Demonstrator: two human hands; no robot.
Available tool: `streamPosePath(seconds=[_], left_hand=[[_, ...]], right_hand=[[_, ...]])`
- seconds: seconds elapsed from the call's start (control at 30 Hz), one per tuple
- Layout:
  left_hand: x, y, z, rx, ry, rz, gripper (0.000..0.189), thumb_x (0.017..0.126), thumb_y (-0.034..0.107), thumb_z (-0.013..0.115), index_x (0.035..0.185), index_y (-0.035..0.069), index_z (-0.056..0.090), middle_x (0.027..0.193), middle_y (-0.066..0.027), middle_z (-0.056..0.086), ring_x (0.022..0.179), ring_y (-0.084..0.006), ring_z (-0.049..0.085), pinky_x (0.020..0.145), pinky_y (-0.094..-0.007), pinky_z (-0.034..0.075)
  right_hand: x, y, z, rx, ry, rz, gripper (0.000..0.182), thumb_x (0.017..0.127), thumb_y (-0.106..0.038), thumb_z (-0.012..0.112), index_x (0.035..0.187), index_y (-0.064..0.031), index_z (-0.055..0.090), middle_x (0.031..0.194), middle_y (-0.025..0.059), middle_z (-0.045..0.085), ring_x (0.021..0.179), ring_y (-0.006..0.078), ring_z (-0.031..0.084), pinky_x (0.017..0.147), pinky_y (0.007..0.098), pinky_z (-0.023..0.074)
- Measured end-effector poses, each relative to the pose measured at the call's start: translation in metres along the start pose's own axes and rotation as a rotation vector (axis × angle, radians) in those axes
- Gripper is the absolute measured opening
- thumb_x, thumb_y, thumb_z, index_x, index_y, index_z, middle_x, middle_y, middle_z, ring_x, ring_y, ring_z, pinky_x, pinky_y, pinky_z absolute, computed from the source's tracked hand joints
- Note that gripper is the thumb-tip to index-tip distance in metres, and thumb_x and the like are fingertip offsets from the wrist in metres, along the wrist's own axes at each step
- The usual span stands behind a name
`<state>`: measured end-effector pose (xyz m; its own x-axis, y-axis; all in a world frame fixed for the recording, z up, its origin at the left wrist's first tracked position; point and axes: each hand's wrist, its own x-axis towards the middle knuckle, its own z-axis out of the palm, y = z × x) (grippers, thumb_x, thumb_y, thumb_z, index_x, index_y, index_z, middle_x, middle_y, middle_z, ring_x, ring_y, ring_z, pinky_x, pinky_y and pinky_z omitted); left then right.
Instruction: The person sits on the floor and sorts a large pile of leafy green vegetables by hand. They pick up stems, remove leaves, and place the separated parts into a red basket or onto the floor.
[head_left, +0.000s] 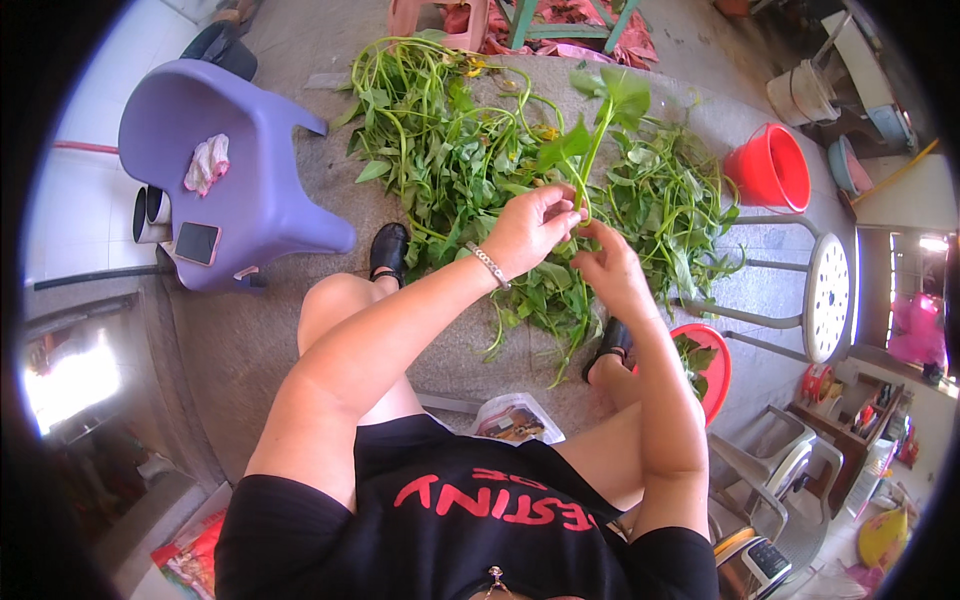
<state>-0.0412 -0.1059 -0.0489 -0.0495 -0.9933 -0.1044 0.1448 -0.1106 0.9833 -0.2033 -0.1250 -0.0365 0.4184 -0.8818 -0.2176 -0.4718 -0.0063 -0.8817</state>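
Between thumb and fingers, my left hand (534, 229) grips a green leafy stem (598, 142) that stands up with broad leaves at its top. My right hand (613, 271) is just below and to the right, its fingertips at the stem's bent lower end; whether they pinch it I cannot tell. Beneath both hands, a large heap of leafy green vines (450, 150) lies spread over the floor, with a few yellowed leaves in it. More vines (675, 202) lie on the right side. A red basin (721, 375) with some leaves in it is beside my right leg.
A purple plastic stool (262, 150) at the left bears a phone (197, 243) and a crumpled cloth glove (206, 165). On the right are a red bucket (769, 166) and a round-seated metal stool (827, 298). A pink stool (480, 26) stands beyond the heap.
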Motion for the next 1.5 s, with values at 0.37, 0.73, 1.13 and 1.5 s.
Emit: streamPosePath(seconds=[0.37, 0.73, 1.13, 1.5], left_hand=[[-0.019, -0.013, 0.012, 0.383, -0.137, 0.020, 0.021, 0.080, 0.006, 0.055, 0.100, -0.001, 0.054, 0.084, -0.0120, 0.060, 0.070, -0.0152, 0.057, 0.066, -0.0275, 0.045], [-0.018, -0.048, 0.015, 0.116, -0.387, -0.262, 0.022, 0.085, 0.000, 0.041, 0.104, -0.003, 0.052, 0.093, -0.0065, 0.060, 0.088, -0.0105, 0.056, 0.075, -0.0230, 0.044], [-0.021, -0.029, 0.007, 0.031, -0.454, -0.422, 0.032, 0.086, 0.016, 0.052, 0.114, 0.003, 0.047, 0.089, -0.0018, 0.058, 0.079, -0.0070, 0.052, 0.073, -0.0218, 0.041], [-0.021, -0.025, 0.011, 0.029, -0.226, -0.215, 0.026, 0.079, 0.021, 0.063, 0.091, -0.001, 0.055, 0.073, -0.0002, 0.057, 0.064, -0.0053, 0.049, 0.058, -0.0206, 0.041]], right_hand=[[-0.024, -0.031, -0.031, 0.393, 0.129, -0.074, 0.046, 0.083, 0.000, 0.044, 0.127, -0.0010, 0.034, 0.105, 0.0061, 0.052, 0.093, 0.0133, 0.053, 0.079, 0.0251, 0.0424], [-0.035, -0.017, -0.020, -0.023, 0.364, -0.282, 0.022, 0.074, 0.000, 0.058, 0.095, 0.0001, 0.053, 0.078, 0.0107, 0.058, 0.069, 0.0189, 0.056, 0.062, 0.0281, 0.0438], [-0.024, -0.005, -0.030, 0.330, 0.334, 0.035, 0.019, 0.085, -0.017, 0.055, 0.098, -0.0028, 0.056, 0.084, 0.0020, 0.060, 0.070, 0.0087, 0.057, 0.058, 0.0214, 0.0434], [-0.022, -0.005, -0.019, 0.201, 0.179, 0.016, 0.018, 0.084, -0.017, 0.054, 0.092, -0.0011, 0.059, 0.076, 0.0046, 0.061, 0.068, 0.0118, 0.057, 0.062, 0.0265, 0.0444]])
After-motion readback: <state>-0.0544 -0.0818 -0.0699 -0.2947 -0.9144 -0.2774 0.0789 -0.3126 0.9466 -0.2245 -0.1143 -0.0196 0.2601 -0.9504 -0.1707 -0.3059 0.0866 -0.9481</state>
